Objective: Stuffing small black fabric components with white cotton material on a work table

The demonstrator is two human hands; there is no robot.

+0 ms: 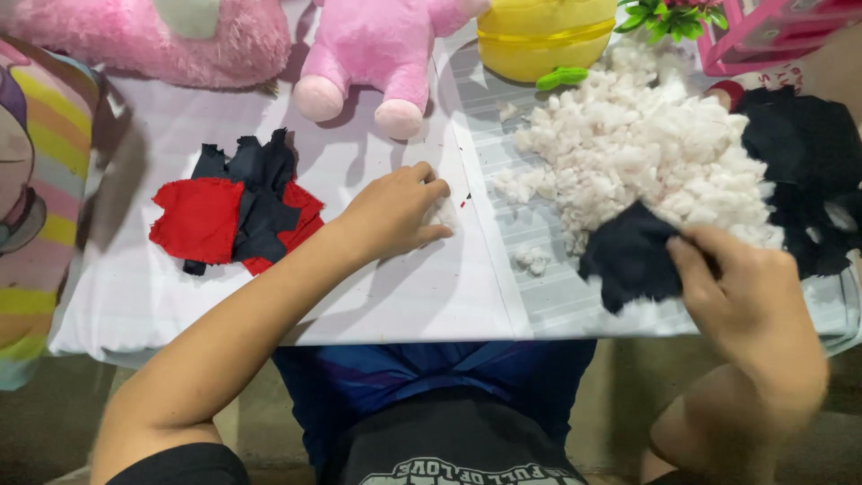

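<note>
**Scraps and stuffing on a white work surface**

Fabric, dark navy, one scrap (631, 256): held in the right hand (750, 301), pinched at its right edge between thumb and fingers, the rest hanging loose over the near edge of a heap of white stuffing (642, 148). Judged light, limp and easily creased; it should drape rather than hold shape, so a pinch at an edge or corner is the natural hold. Not slippery by the look of the weave.

Stuffing, white, small tuft (442, 214): lies under the fingertips of the left hand (392, 216), which rests palm down on the white table cover (404, 296), fingers curled closed over the tuft. Judged very light, springy and liable to shed wisps or pull apart; best gathered in a loose full-finger grasp rather than pinched hard.

Main heap of stuffing: right half of the table, loose clumps, a few strays (532, 260) near the middle.

Pile of cut scraps, red and dark navy (238, 211): left of the left hand, well apart from it, pieces overlapping flat.

Black cloth (808, 171): at the far right, touching the heap.

Back edge: pink plush toys (382, 54), yellow plush item (543, 36), small green plant (669, 16), pink plastic rack (772, 31). Striped cushion (40, 207) at the left border.
</note>
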